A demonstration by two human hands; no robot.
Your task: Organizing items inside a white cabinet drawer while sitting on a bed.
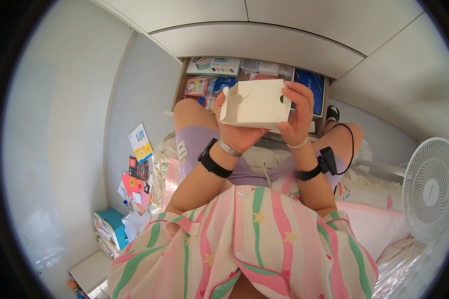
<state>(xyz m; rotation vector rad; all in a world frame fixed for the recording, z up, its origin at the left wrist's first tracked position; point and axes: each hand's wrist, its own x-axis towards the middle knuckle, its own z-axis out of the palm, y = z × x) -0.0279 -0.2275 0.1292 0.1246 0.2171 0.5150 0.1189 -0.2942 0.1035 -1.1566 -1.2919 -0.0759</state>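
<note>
Between my two hands is a small white cardboard box [263, 102], held above an open drawer [178, 80]. Its left end looks open, with flaps showing, and a dark round hole sits near its right end. My left hand [237, 132] supports the box from below and at its left end, thumb against the side. With fingers on top and thumb at the lower edge, my right hand [299, 108] grips the right end. Whether anything lies inside the box cannot be seen.
The drawer holds a mouse and keyboard box [214, 66], red plastic packets [195, 86] and a dark blue box [308, 89]. A white fan [431, 190] stands at the right. Booklets [140, 144] and papers lie at the left, near a teal file holder [114, 224].
</note>
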